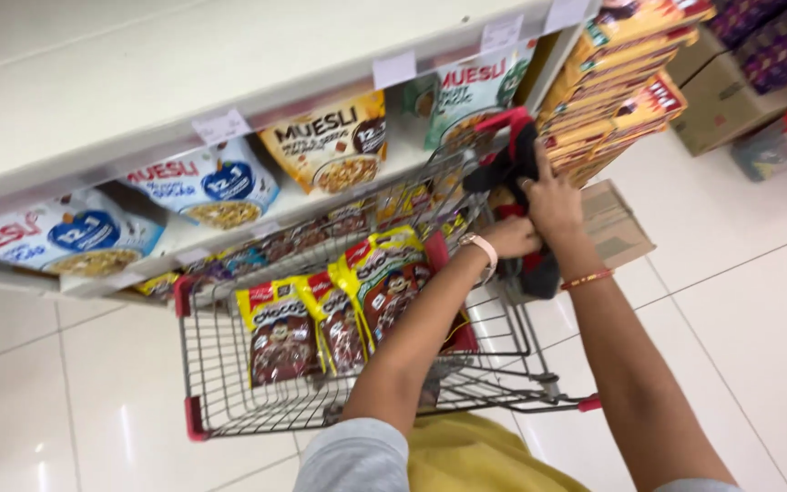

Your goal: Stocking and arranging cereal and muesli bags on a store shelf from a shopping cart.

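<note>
Both hands meet at the cart's far end: the right hand [553,202] lies curled over a black cloth bag [514,164], its grip closed on it, and the left hand [510,237] clasps the same bag from below. The wire shopping cart [229,364] already carries several chocolate cereal packs [339,310]. On the left, muesli bags [220,182] fill the shelf [138,55].

Your hands rest on a black cloth bag [514,164] with red trim. The trolley [229,383] before you is grey wire with red corners. Its cereal packs [339,310] are yellow and brown. The shelf [138,64] is cream, its pouches [202,182] white with blue and orange. The boxes [612,100] are orange. The floor [740,301] is glossy white tile.
</note>
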